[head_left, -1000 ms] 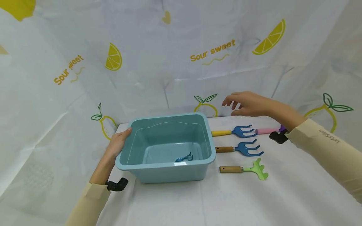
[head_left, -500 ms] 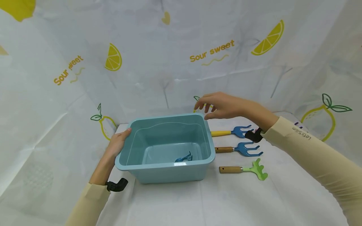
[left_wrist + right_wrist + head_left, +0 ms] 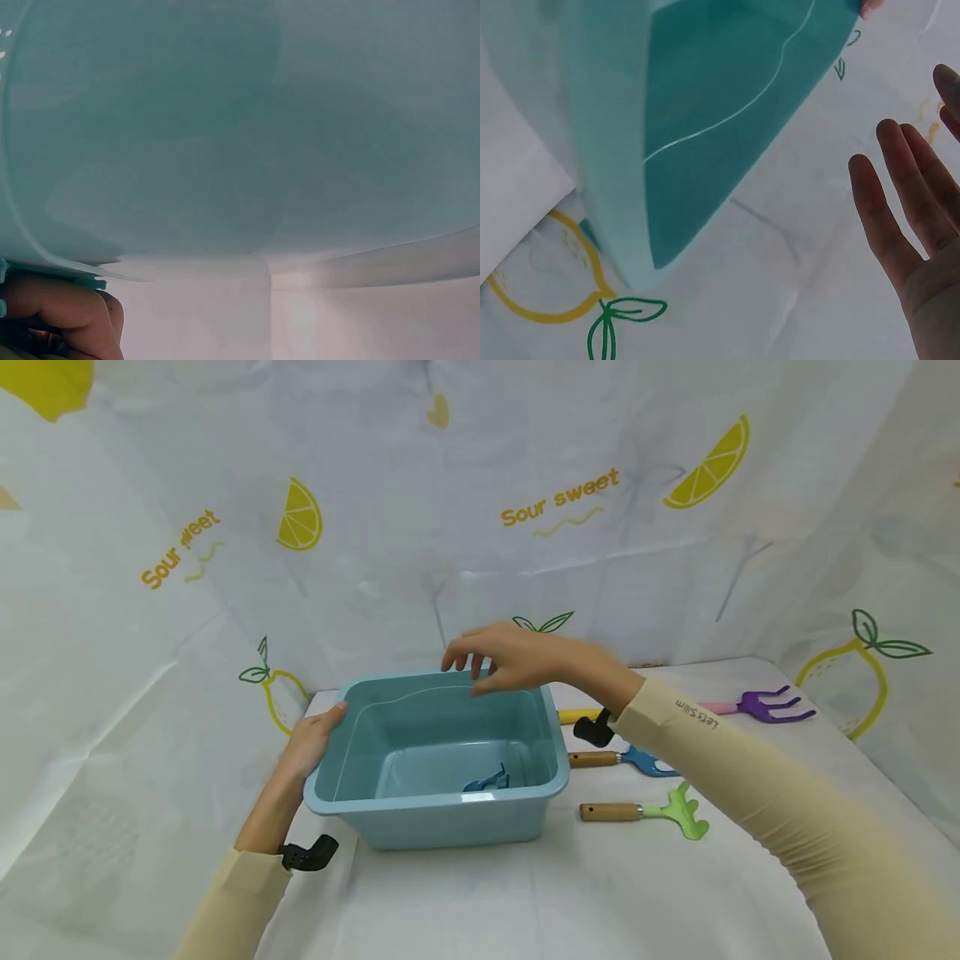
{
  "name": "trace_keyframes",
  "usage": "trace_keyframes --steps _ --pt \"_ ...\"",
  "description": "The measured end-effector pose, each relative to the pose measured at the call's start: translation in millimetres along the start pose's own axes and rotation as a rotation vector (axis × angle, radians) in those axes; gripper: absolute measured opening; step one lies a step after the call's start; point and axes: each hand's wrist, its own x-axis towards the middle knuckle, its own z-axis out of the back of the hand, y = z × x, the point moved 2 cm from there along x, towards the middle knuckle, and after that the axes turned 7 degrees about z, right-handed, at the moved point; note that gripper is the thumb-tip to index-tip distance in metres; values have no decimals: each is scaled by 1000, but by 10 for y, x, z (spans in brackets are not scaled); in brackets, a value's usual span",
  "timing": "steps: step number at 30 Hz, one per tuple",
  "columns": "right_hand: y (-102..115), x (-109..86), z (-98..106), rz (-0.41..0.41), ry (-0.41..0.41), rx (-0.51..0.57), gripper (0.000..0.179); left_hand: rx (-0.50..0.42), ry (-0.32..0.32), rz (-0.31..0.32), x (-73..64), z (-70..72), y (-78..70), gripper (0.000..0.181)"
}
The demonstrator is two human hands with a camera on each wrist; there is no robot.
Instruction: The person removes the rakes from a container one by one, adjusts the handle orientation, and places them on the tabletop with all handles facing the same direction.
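Note:
A light blue plastic tub [image 3: 442,823] stands on the white cloth. My left hand [image 3: 306,750] grips its left rim, thumb on top; the left wrist view has curled fingers [image 3: 71,309] under the edge. Inside, a small blue pronged piece [image 3: 487,780] lies on the floor, partly hidden by the front wall. My right hand [image 3: 513,658] hovers over the tub's back rim, fingers loosely bent and holding nothing; the right wrist view also has the hand [image 3: 922,247] with its fingers apart, away from the tub wall [image 3: 604,150].
Right of the tub lie a wooden-handled green rake [image 3: 682,812], a wooden-handled blue hand fork [image 3: 592,759], a yellow handle [image 3: 573,716] and a pink-handled purple hand fork [image 3: 772,704]. My right forearm covers parts of them. A lemon-print sheet [image 3: 375,593] hangs behind.
My right hand has moved left from above the garden tools to over the tub's back rim. The purple fork has come into view. The left hand keeps its grip.

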Motion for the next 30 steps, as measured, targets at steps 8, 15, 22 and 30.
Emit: trace_keyframes --steps 8,15,22,30 --pt "74 365 -177 74 26 48 38 -10 0 36 17 -4 21 69" --pt "34 561 -378 64 49 111 37 -8 2 30 39 -3 13 67" --pt "-73 689 -677 41 134 130 37 -2 4 14 10 -1 -14 69" --pt "-116 820 -892 10 207 159 38 0 -2 23 22 2 -4 69"
